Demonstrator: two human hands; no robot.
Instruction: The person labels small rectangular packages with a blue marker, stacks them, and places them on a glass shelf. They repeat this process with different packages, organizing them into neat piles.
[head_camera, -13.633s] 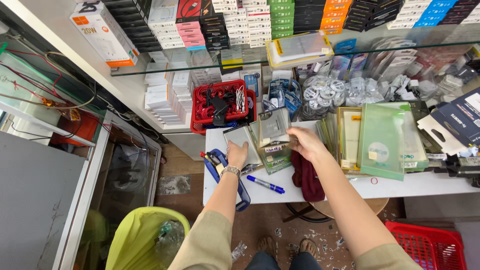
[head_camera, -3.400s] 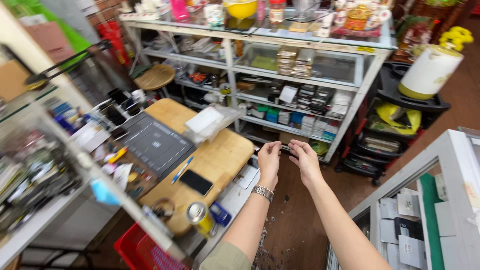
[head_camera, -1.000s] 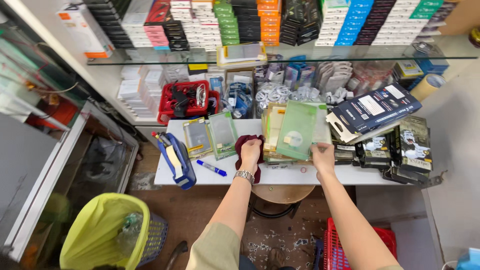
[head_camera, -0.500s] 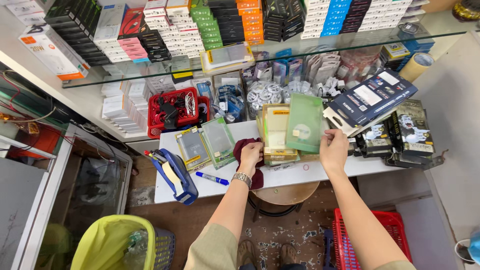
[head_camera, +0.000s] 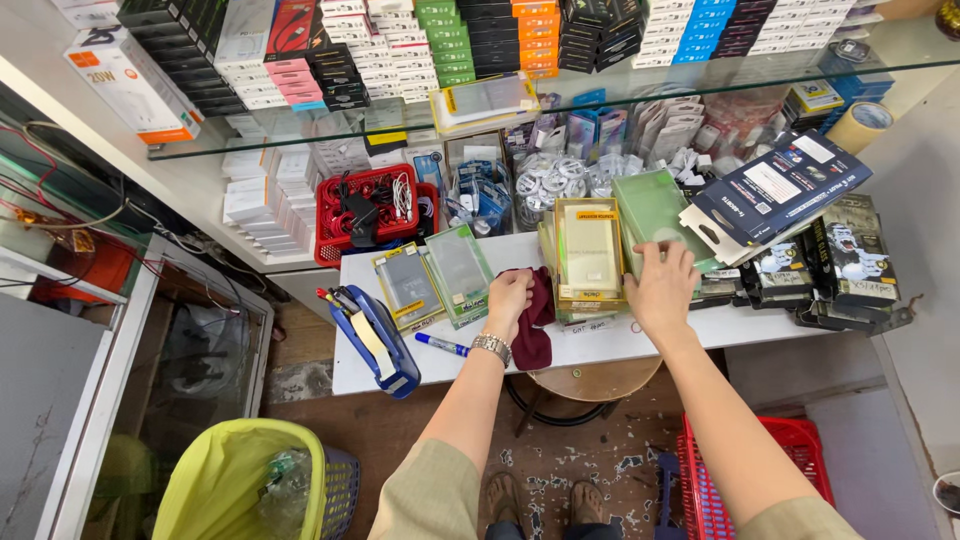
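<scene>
Left hand: the left hand (head_camera: 508, 297) is clenched on a dark maroon cloth (head_camera: 534, 322), which lies bunched on the white tabletop (head_camera: 640, 342) and hangs slightly past its front edge.
Right hand: the right hand (head_camera: 661, 290) lies flat, fingers spread, on a pale green translucent flat packet (head_camera: 650, 205); it presses rather than grips.
Step in hand: judged to be sorting or wiping flat packets, one being set onto a pile.
Yellow-framed packet stack (head_camera: 591, 258): sits between the two hands, touching the cloth.
Next move calls for: a firm hold on the green packet's edge before any lift.
Left side: two clear-fronted packets (head_camera: 434, 276), a blue marker pen (head_camera: 441, 345) and a blue tape dispenser (head_camera: 372, 338) at the table's corner.
Right side: dark printed cartons (head_camera: 835, 262) crowd to the edge.
Open room: bare tabletop only along the front strip.
</scene>
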